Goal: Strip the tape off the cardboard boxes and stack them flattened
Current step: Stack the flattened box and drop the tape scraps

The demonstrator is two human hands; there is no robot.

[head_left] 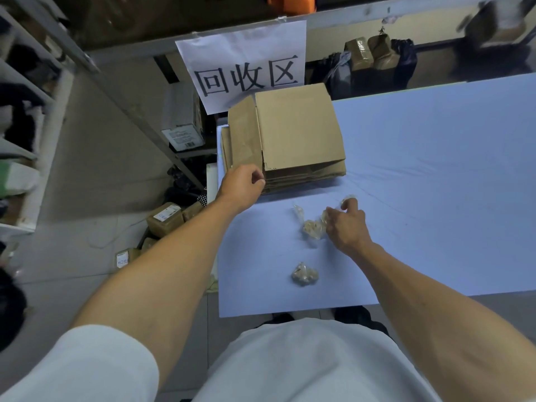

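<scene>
Left hand point(242, 185) loosely curled, empty, at near corner of flattened box stack point(285, 140). Right hand point(346, 224) pinches crumpled tape strip point(314, 227) on tabletop point(435, 184); second tape wad point(304, 274) nearer.

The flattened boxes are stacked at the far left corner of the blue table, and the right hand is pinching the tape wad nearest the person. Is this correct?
Not quite. In the head view the right hand pinches the farther tape strip; the nearest tape wad lies untouched. The flattened boxes do sit at the blue table's far left corner.
</scene>
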